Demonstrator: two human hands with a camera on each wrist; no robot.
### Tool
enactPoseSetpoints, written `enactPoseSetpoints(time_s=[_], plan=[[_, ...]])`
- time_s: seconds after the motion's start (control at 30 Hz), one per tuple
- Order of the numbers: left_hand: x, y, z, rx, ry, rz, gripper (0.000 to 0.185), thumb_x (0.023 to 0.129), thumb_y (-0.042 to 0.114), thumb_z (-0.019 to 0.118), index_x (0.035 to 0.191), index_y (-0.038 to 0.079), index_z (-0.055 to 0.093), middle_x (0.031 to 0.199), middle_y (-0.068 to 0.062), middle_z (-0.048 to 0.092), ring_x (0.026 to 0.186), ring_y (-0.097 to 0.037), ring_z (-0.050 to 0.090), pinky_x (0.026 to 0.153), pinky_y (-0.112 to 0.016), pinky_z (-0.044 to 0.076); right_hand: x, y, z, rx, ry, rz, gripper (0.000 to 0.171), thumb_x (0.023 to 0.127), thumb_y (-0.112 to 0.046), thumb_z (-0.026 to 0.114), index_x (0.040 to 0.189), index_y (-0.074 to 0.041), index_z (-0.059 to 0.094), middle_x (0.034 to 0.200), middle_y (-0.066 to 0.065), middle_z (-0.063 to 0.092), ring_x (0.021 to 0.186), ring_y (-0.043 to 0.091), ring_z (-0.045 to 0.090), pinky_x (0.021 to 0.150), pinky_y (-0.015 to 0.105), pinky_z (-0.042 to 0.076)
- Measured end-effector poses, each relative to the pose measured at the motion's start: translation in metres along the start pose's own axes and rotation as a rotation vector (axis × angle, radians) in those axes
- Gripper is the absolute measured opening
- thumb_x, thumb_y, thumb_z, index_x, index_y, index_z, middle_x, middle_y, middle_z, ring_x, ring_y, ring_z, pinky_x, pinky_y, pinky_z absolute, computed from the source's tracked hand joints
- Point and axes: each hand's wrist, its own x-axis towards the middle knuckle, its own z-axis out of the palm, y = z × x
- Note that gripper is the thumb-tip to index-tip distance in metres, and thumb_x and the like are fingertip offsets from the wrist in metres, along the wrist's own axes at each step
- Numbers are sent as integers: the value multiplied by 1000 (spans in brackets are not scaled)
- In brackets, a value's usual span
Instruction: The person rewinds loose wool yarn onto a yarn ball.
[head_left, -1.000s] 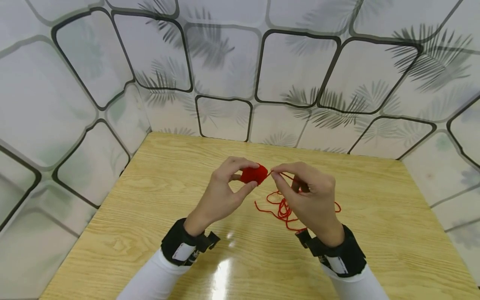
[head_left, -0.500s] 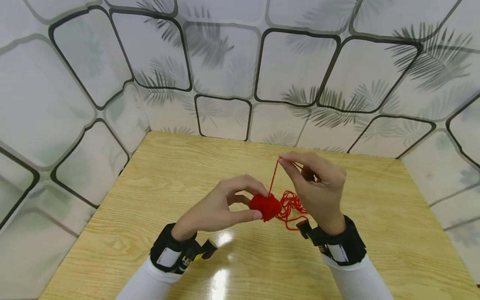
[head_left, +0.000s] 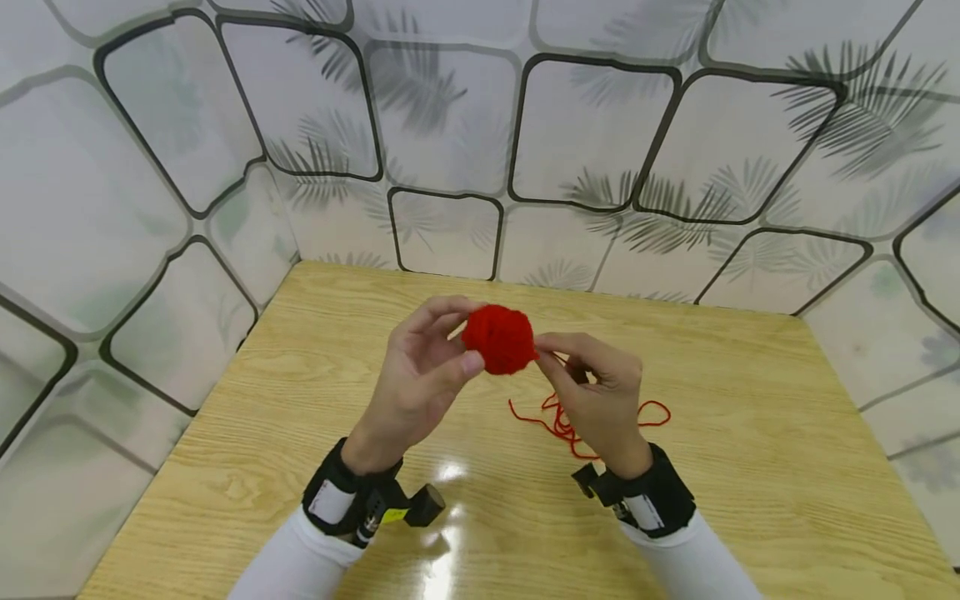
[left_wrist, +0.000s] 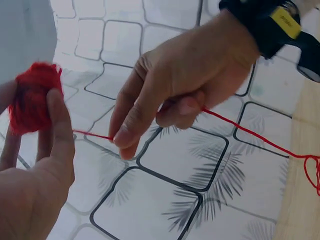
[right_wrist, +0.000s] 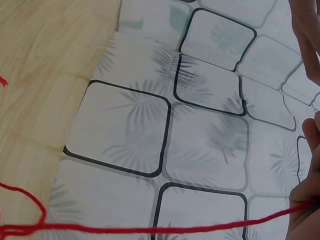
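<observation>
Head view: near the centre of the frame, a red yarn ball (head_left: 498, 338) raised above the wooden table (head_left: 315, 400), gripped between thumb and curled fingers of the left hand (head_left: 420, 375). Just right of it, the right hand (head_left: 596, 400) pinching the red strand (head_left: 558, 421) close to the ball. Lower right of centre, loose loops of that strand lying on the table.

Left wrist view: at the left edge, the ball (left_wrist: 30, 102) held in the left hand (left_wrist: 35, 175); at upper centre, the right hand (left_wrist: 190, 85) with fingers curled round the strand (left_wrist: 250, 132), running taut to the right edge.

Right wrist view: along the bottom of the frame, the strand (right_wrist: 150, 230) stretched across, ending in pinched fingertips (right_wrist: 305, 210) at the lower right; table (right_wrist: 40, 75) at the left.
</observation>
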Motion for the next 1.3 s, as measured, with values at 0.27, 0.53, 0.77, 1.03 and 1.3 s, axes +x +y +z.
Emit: enactPoseSetpoints(time_s=[0.27,0.53,0.77,1.03,1.3], plan=[[5,-4,-2,86,287,45,39,91,2,74,126,9,61,125,-14,59,116,-32,59,93,-38,57,-10,-6,6,-82,-3,-132,22,94,-18,74,92,3,77,83,15,74,46,5,37,42,16,31],[3,-17,-4,593,326,95,39,87,-13,70,124,-9,59,121,-16,63,105,-31,62,85,-40,60,-9,-17,6,-236,55,-336,19,94,-13,74,87,5,76,81,17,73,43,9,43,40,17,37],[-5,-21,-4,835,262,-71,37,87,0,77,123,2,66,120,-11,64,102,-28,63,78,-36,61,-3,-21,3,-361,65,-448,24,97,-13,70,85,7,77,82,19,74,53,22,66,46,27,53],[-6,-8,-1,758,10,-436,32,90,5,75,121,7,68,114,-8,66,97,-25,66,78,-35,60,9,-24,-5,-402,60,-443,29,99,-17,68,87,8,77,84,19,74,53,23,66,46,29,52],[-9,-2,-8,339,-283,-545,32,93,-4,66,125,-5,61,122,-17,62,108,-31,63,85,-46,59,21,-23,-7,-356,160,-439,28,96,-17,71,84,8,75,79,19,72,45,22,57,39,28,44]])
